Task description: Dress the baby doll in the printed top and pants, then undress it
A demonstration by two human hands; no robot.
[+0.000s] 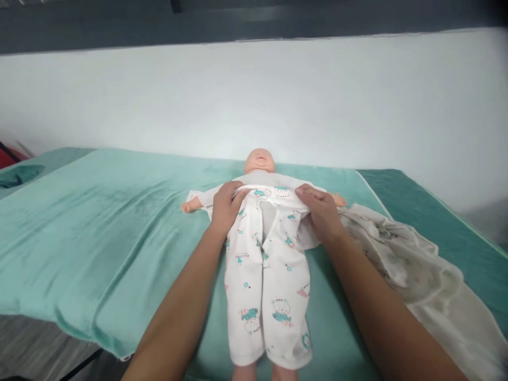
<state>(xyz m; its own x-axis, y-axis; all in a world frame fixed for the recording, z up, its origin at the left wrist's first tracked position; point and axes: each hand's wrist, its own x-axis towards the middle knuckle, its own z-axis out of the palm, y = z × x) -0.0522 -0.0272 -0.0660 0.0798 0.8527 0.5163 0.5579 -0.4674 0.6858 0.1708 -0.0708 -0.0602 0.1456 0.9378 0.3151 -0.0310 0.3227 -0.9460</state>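
Observation:
A baby doll (260,160) lies on its back, head toward the wall and arms spread. It wears a white long-sleeved top and white baby pants (246,264) printed with small cartoon animals. The waistband is pulled up over the doll's belly. At its left side, my left hand (229,205) pinches the waistband between thumb and fingers. My right hand (319,209) grips the opposite side of the same waistband. The doll's lower legs stick out of the pant legs at the bottom edge of the view.
A green plush sheet (119,222) covers the bed, with a darker green surface (428,211) at the right. A crumpled pale cloth (405,259) lies right of the doll. The white wall (254,100) stands behind. Grey floor shows at lower left.

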